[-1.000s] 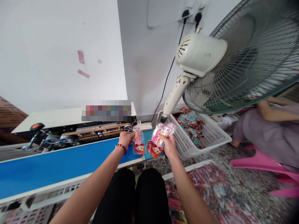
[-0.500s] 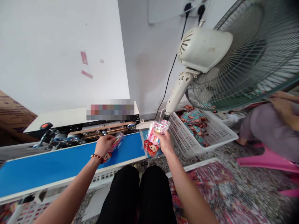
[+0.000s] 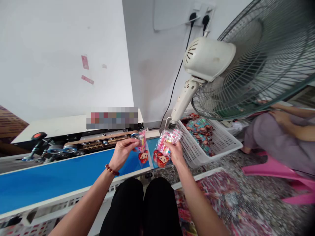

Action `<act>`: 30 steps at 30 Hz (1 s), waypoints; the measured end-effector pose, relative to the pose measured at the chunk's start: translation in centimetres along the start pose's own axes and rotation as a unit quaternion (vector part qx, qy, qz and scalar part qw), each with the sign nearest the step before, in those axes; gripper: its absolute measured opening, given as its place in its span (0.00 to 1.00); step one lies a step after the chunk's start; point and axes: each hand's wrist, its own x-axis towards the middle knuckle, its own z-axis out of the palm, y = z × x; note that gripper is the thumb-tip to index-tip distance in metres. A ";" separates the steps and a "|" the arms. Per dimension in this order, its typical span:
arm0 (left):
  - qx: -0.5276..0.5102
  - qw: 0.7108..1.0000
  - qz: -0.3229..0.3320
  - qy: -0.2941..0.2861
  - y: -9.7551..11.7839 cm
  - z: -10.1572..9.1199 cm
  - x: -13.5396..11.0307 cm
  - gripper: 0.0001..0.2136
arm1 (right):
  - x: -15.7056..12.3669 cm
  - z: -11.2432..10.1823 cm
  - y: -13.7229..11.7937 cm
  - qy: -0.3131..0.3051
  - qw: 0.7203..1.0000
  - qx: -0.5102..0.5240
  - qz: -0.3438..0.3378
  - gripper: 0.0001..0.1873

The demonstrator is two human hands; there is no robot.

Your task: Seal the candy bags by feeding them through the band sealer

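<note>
Between the thumb and fingers of my left hand [image 3: 124,151] is the edge of a clear plastic packet [image 3: 142,149], pink at the top with a red-haired cartoon face below. It hangs upright over the right end of the blue conveyor belt [image 3: 98,167]. My right hand [image 3: 175,151] grips a bunch of similar packets [image 3: 162,152], overlapping one another, just right of the belt's end. The two hands are a short way apart. Behind the left hand runs the belt-and-roller edge of a sealing machine [image 3: 105,141].
A white floor fan [image 3: 209,59] leans in at the right. Beneath it stands a white basket [image 3: 221,144] of blue and brown packets. More pink packets [image 3: 219,196] lie low at the right. Another person [image 3: 273,134] sits by a pink stool [image 3: 273,167].
My left hand has moved right with its packet, which was tilted over the belt and now hangs upright near the bunch. My right hand keeps its hold. The view has shifted slightly.
</note>
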 end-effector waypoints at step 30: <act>0.350 0.886 -0.129 0.277 -5.1 -8.9 -1.5 0.21 | -1.3 2.1 1.8 -0.053 0.998 -0.001 0.027 0.23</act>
